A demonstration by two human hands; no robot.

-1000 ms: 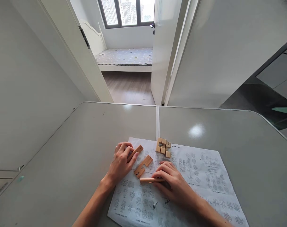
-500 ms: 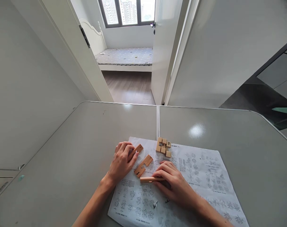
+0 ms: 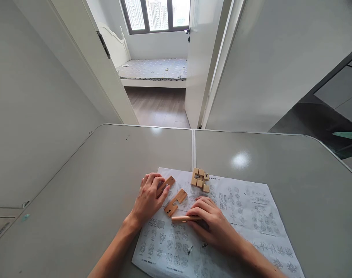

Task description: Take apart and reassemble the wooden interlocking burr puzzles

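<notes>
My left hand is closed around a notched wooden puzzle piece, whose far end sticks out past the fingers. In my right hand is a wooden puzzle stick, pinched between thumb and fingers, its free end pointing left. Between the hands a flat wooden piece with a cut-out and a printed mark lies on the instruction sheet. Farther back on the sheet sits a cluster of small joined wooden blocks, one marked 3; neither hand touches it.
The sheet, printed with many small diagrams, lies on a grey table with a seam across its middle. Beyond the far edge are a doorway with an open white door and a bed. Walls flank both sides.
</notes>
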